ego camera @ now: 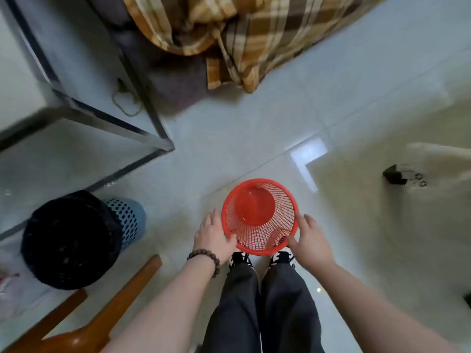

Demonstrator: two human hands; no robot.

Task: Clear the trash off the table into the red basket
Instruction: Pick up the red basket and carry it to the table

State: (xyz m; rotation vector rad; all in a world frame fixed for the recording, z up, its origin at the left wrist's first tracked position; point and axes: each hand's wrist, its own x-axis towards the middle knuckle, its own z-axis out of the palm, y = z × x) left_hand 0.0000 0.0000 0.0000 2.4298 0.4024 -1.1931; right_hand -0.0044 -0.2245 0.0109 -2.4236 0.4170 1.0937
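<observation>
The red basket, a round plastic mesh bin, stands upright on the tiled floor just in front of my shoes. Nothing lies inside it; its solid red bottom shows. My left hand grips the rim on the left side, thumb hooked over the near edge. My right hand holds the rim on the right side, fingers over the edge. A beaded bracelet sits on my left wrist. The glass table with its metal frame fills the upper left; no trash on it is visible from here.
A blue mesh bin with a black bag liner stands at the left. A wooden chair part lies at the lower left. A plaid blanket hangs over furniture at the top. A small dark object sits on the floor at the right.
</observation>
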